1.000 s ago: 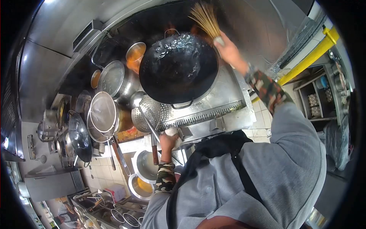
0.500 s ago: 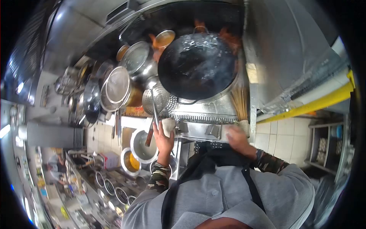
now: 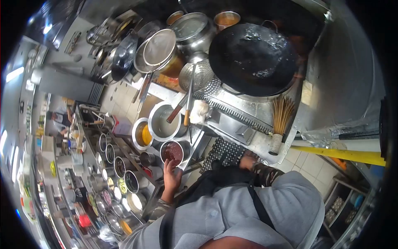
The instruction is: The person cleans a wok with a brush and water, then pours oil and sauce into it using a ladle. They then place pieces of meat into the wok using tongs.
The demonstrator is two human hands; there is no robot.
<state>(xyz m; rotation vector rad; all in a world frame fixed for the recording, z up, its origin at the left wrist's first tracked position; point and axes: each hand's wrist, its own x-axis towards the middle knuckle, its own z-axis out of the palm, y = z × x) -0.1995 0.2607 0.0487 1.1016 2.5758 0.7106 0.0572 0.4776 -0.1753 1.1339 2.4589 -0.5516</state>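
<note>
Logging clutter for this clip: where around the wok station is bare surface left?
Bare steel shows on the ledge between the wok and the bamboo brush. Left of that, ladles, strainers and pots crowd together, and the row of sauce bowls by the left hand leaves no gap.

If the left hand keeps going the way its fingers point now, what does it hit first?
Most likely the bowl of dark red paste: the left hand is open, fingers pointing up the frame right at its near rim. Depth is unclear, so contact isn't certain.
</note>
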